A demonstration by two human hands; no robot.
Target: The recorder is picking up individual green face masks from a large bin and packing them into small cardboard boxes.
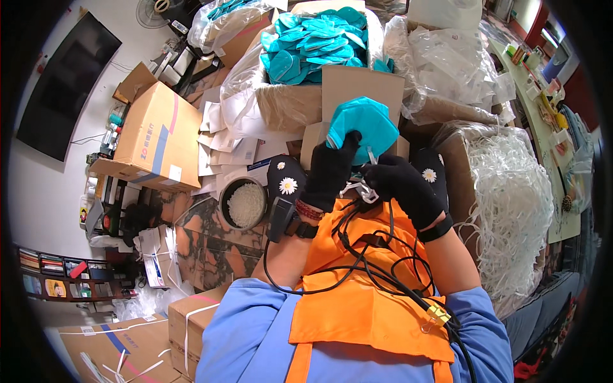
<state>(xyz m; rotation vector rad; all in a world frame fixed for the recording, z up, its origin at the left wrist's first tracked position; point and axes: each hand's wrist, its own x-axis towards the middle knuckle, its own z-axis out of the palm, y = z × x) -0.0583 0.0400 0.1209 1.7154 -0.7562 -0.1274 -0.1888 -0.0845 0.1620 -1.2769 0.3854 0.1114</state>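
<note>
A teal folded face mask [364, 121] is held up in front of my lap. My left hand [335, 167], in a black glove, is closed on its lower left edge with the thumb against the mask. My right hand [402, 185], also gloved in black, is closed just below the mask at a short white strap [371, 154]. White straps [361, 190] lie bunched between my hands, over my lap. Fingertips of both hands are partly hidden.
An open lined box [287, 105] heaped with teal masks [316, 45] stands ahead. At right, a box [454, 167] overflows with white straps [507, 198]. A bowl of white pellets [245, 205] sits on the floor at left. Black cables [367, 255] cross my orange apron [357, 319].
</note>
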